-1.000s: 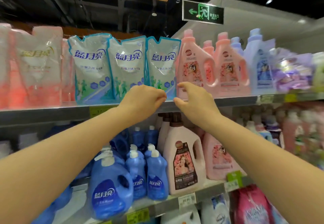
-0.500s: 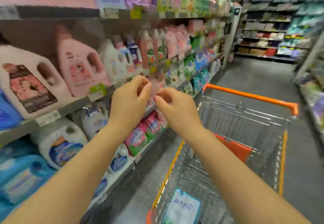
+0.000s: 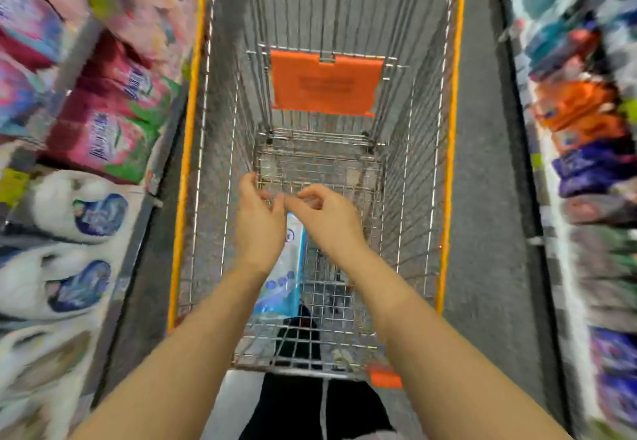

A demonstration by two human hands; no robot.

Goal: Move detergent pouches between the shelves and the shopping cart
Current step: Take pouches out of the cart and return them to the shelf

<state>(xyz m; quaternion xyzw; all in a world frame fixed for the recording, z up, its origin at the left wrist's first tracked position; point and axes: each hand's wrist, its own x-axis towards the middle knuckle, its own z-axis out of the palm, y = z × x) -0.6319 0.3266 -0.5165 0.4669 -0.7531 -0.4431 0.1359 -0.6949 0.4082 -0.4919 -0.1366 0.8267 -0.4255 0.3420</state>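
I look straight down into a wire shopping cart (image 3: 449, 136) with orange rim strips. One blue-and-white detergent pouch (image 3: 285, 279) lies flat on the cart floor near the handle end. My left hand (image 3: 259, 224) and my right hand (image 3: 331, 223) hover side by side over the pouch's top edge, fingertips almost touching each other. Their fingers are loosely curled and apart, and nothing sits in either hand. My forearms hide part of the pouch.
An orange fold-down flap (image 3: 324, 84) hangs at the cart's far end. Pink detergent bags (image 3: 110, 122) and white jugs (image 3: 76, 213) fill the blurred left shelves; orange and blue packs (image 3: 582, 108) line the right. Grey aisle floor runs on both sides.
The view swung from the top shelf's blue-and-white pouches down along the aisle into the cart. Both hands came off the shelf edge and now hang over the pouch in the cart.
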